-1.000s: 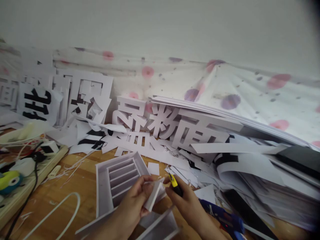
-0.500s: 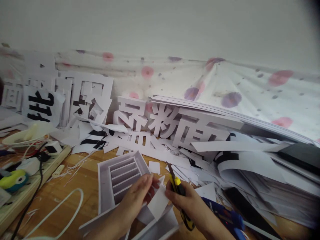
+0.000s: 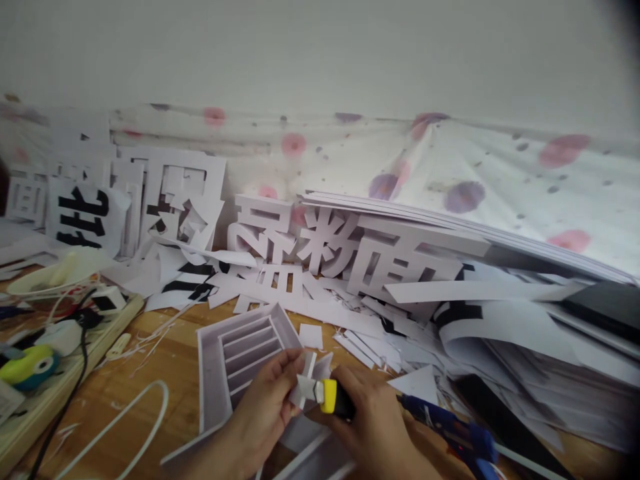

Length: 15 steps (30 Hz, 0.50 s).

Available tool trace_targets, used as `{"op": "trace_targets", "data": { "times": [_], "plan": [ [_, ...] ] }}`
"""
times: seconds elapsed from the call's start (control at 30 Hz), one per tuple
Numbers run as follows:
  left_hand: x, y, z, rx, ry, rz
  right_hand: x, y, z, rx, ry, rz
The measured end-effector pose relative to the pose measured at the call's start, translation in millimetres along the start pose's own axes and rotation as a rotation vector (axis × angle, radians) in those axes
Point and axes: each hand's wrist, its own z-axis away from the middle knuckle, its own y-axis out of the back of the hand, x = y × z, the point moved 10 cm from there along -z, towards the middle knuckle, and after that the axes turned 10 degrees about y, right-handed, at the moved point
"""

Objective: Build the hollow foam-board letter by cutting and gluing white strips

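- Your left hand (image 3: 273, 393) holds a small white piece (image 3: 307, 381) in a narrow pinch between thumb and fingers, above the table (image 3: 117, 377).
- Your right hand (image 3: 370, 407) is wrapped round the yellow and black knife (image 3: 330, 397), its front end pointing at the white piece.
- The knife's tip and the piece overlap in this view; whether the blade is cutting or merely rests there, you cannot confirm from here.
- Judged done: the slatted frame (image 3: 211, 377) lies on the table just beyond your left hand, its outer walls standing and several slats set across the inside.
- Judged done: three raised letters (image 3: 325, 241) stand together at the back, with fronts and side walls formed.
- Judged unfinished: the white piece is off the table and joined to nothing visible, so its trimming and placing appear outstanding.
- Not determined: the open box (image 3: 327, 460) below your hands is partly hidden by them and runs to the lower edge; you cannot pass it as complete.
- The glue gun (image 3: 450, 427) lies beside your right forearm, held by neither hand.
- Loose strips (image 3: 356, 350) and a square scrap (image 3: 312, 336) lie beyond your hands; their use is unclear.
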Motion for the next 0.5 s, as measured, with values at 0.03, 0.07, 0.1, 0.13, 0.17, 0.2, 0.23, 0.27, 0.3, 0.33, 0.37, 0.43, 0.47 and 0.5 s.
{"op": "trace_targets", "data": {
  "times": [0.03,0.07,0.1,0.13,0.17,0.2,0.23,0.27,0.3,0.33,0.37,0.43,0.47,0.5],
  "plan": [
    [0.4,0.1,0.2,-0.002,-0.004,0.006,-3.0,-4.6,0.7,-0.034,0.007,0.009],
    [0.8,0.3,0.2,-0.003,-0.009,0.015,-5.7,-8.2,1.4,-0.062,0.016,0.016],
    [0.9,0.5,0.2,-0.005,-0.011,0.022,-8.1,-10.6,2.0,-0.082,0.025,0.022],
    [1.1,0.7,0.0,-0.007,-0.014,0.029,-10.0,-11.7,2.3,-0.093,0.035,0.028],
    [1.2,0.9,-0.2,-0.009,-0.017,0.036,-11.2,-11.9,2.5,-0.096,0.042,0.036],
    [1.0,1.2,-0.5,-0.010,-0.016,0.041,-11.2,-11.6,2.6,-0.094,0.043,0.045],
    [0.9,1.6,-0.7,-0.009,-0.016,0.042,-10.6,-11.2,2.5,-0.091,0.040,0.056],
    [0.6,2.1,-1.0,-0.005,-0.014,0.043,-9.8,-10.8,2.2,-0.088,0.038,0.068],
    [0.5,2.5,-1.1,-0.004,-0.014,0.043,-8.6,-10.5,1.8,-0.085,0.033,0.083],
    [0.7,2.4,-1.2,-0.005,-0.016,0.043,-7.4,-9.7,1.4,-0.077,0.027,0.102],
    [0.8,1.8,-1.1,-0.011,-0.017,0.042,-6.3,-8.6,0.9,-0.067,0.021,0.122],
    [0.5,0.3,-0.9,-0.025,-0.015,0.036,-4.7,-6.7,0.1,-0.052,0.013,0.162],
    [0.1,0.1,-0.8,-0.025,-0.011,0.031,-4.5,-5.9,-0.2,-0.046,0.014,0.179],
    [-0.3,0.3,-0.7,-0.022,-0.007,0.023,-4.6,-5.5,-0.4,-0.044,0.020,0.192]
  ]
}}
